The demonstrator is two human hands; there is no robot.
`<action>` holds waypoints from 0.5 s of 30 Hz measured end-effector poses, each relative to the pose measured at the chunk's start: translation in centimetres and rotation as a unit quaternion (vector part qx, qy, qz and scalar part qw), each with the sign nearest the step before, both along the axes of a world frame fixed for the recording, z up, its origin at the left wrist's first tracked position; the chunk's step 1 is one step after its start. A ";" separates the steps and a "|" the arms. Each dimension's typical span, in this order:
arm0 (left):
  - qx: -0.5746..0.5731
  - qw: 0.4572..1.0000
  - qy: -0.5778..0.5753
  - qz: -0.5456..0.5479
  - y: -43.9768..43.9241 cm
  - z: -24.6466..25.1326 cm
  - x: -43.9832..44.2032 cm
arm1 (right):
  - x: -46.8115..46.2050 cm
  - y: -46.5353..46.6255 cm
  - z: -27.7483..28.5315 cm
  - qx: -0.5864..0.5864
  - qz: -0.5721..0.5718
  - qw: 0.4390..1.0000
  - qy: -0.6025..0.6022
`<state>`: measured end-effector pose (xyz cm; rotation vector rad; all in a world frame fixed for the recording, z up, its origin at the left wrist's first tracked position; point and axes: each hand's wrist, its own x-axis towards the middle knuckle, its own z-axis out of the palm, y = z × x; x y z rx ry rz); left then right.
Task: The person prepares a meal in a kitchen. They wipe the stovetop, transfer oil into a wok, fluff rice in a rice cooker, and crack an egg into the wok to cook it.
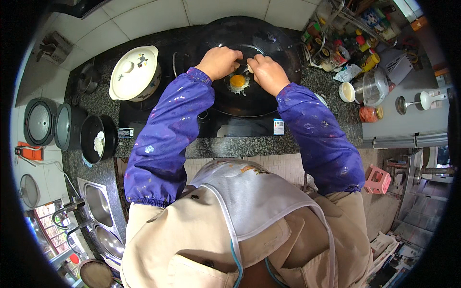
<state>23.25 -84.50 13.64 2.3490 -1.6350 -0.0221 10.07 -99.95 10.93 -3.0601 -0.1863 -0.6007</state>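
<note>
A cracked egg [238, 82] with a whole orange yolk lies in the black wok [239, 106], its white spread thinly around it. Over the wok, my right hand [268, 72] pinches a pale piece of eggshell [249, 68] between thumb and fingers. My left hand [221, 63] is curled just left of it, also above the wok. A small pale edge, apparently eggshell, shows at its fingertips, though the fingers hide most of it. A gap separates the two hands. The wok sits on a black glass cooktop [234, 127].
A lidded cream pot [131, 73] stands left of the wok. Farther left are a black inner pot [88, 138] holding something white and an open-lidded rice cooker [39, 120]. Seasoning jars [369, 63], a white cup [347, 91] and a ladle [401, 104] are at right.
</note>
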 end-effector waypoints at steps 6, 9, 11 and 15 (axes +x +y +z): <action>-0.040 0.995 -0.096 -0.002 0.5 2.3 -0.7 | -0.4 0.3 3.0 -0.077 0.044 0.994 -0.058; -0.054 0.991 -0.123 0.001 0.8 3.1 -1.6 | -0.7 0.5 3.6 -0.093 0.061 0.992 -0.065; -0.056 0.990 -0.131 0.009 0.9 3.7 -2.3 | -0.8 0.5 4.0 -0.104 0.069 0.989 -0.077; -0.058 0.985 -0.159 0.024 1.4 4.6 -2.9 | -1.2 0.8 5.0 -0.128 0.084 0.984 -0.095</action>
